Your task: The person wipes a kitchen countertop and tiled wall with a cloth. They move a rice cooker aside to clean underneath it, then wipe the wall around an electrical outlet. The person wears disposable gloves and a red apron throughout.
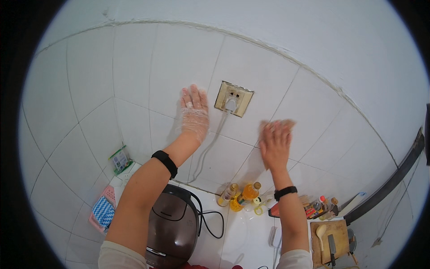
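Clear thin plastic covers my left hand, which lies flat against the white wall tiles, left of a power socket. Its fingers are slightly apart and hold nothing. A white plug sits in the socket, and its cord hangs down the wall. To the lower right of the socket, my right hand presses a tan cloth to the tiles. Hand and cloth are blurred, and most of the cloth is hidden under the palm. Each forearm bears a black band.
Below stand a dark rice cooker, oil bottles and small seasoning bottles. A wooden cutting board with a knife and a spoon lies at lower right. A pink basket with a blue patterned cloth is at left.
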`<state>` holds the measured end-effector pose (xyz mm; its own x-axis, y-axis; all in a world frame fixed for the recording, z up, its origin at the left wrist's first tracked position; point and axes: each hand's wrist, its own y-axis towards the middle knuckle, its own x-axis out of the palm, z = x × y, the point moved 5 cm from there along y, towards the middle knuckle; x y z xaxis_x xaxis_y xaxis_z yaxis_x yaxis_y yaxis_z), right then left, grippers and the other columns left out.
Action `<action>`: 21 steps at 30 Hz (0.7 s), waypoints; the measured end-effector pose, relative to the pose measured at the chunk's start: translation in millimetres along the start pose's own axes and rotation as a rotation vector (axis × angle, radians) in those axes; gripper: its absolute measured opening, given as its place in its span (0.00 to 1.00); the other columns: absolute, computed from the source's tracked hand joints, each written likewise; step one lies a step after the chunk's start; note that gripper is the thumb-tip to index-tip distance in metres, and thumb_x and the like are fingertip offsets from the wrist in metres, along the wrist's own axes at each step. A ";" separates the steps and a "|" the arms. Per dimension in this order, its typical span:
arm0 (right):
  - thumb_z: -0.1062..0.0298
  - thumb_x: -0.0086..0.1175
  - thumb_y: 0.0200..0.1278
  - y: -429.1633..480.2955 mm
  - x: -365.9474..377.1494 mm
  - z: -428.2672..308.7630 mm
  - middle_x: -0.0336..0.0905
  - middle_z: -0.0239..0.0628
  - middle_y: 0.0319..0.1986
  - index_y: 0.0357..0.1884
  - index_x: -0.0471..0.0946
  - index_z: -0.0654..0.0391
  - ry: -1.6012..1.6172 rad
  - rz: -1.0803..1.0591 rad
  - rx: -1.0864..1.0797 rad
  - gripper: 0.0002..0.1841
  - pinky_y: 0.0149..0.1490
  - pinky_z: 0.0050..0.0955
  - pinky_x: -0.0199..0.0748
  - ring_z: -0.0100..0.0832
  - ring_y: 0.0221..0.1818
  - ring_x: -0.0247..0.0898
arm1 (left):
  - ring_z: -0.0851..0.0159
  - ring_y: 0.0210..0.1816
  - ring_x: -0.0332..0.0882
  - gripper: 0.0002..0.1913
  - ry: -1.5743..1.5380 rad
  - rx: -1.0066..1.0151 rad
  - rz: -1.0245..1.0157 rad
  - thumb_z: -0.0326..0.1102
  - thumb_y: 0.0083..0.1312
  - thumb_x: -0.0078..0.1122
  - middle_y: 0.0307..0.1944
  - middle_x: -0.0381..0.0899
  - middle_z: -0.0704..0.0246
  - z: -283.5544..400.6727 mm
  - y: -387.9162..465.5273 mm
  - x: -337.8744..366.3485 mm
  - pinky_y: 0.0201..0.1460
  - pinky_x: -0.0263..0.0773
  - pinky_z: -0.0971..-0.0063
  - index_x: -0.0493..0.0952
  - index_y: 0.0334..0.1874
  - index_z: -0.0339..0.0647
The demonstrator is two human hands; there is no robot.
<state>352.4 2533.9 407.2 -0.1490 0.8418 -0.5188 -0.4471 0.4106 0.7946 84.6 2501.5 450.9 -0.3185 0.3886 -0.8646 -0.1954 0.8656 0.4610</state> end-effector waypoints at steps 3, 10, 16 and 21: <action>0.51 0.51 0.65 37.0 -15.7 13.8 0.47 0.42 0.76 0.73 0.63 0.43 0.037 0.184 0.191 0.33 0.74 0.58 0.39 0.53 0.76 0.40 | 0.29 0.75 0.37 0.38 0.006 0.011 -0.015 0.31 0.69 0.48 0.76 0.32 0.36 1.6 -1.3 3.8 0.76 0.43 0.43 0.40 0.76 0.26; 0.48 0.54 0.62 1.2 15.4 -56.1 0.50 0.28 0.76 0.72 0.64 0.33 0.007 -0.037 -0.085 0.33 0.72 0.61 0.44 0.49 0.75 0.46 | 0.31 0.77 0.32 0.62 -0.068 -0.026 0.089 0.53 0.53 0.71 0.76 0.30 0.35 -0.8 6.2 18.3 0.77 0.39 0.46 0.38 0.75 0.23; 0.60 0.52 0.63 -44.9 36.5 -84.1 0.55 0.20 0.73 0.68 0.67 0.37 -0.056 -0.137 -0.394 0.29 0.74 0.52 0.48 0.36 0.74 0.50 | 0.32 0.77 0.32 0.58 -0.040 -0.012 0.098 0.51 0.56 0.68 0.76 0.30 0.36 -2.1 2.4 14.2 0.78 0.38 0.47 0.39 0.76 0.23; 0.68 0.48 0.62 -68.6 29.5 -92.0 0.64 0.31 0.68 0.64 0.71 0.54 0.123 -0.244 -0.582 0.26 0.74 0.39 0.55 0.35 0.68 0.60 | 0.29 0.76 0.35 0.41 -0.077 0.029 0.084 0.33 0.68 0.51 0.76 0.31 0.37 -4.3 -2.8 5.2 0.77 0.41 0.45 0.40 0.76 0.25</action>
<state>297.5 2498.3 308.4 -0.0669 0.6876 -0.7230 -0.8812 0.2991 0.3660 79.5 2499.7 446.0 -0.2597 0.4823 -0.8366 -0.1438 0.8374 0.5274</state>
